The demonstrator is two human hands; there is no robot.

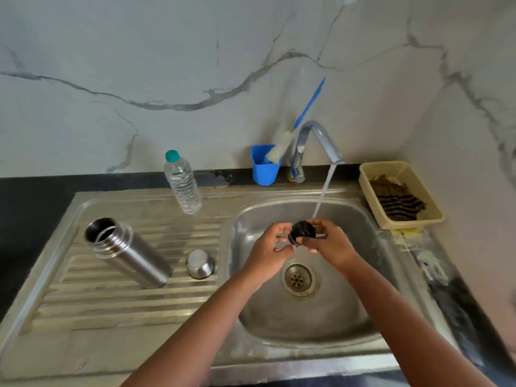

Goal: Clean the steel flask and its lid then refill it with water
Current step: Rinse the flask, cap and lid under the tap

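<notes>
Centre frame, I watch both hands, left hand [269, 248] and right hand [328, 241], gripping the black lid [303, 231] under tap water [324, 191]; the open flask [127, 251] stands left.

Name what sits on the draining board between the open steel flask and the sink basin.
In the head view, a small steel cap stands between the steel flask and the sink basin.

Head camera looks down, close over sink [371, 216].

Drainboard [83, 308] w/ flask [131, 252], cap [200, 264], bottle [183, 183]
</notes>
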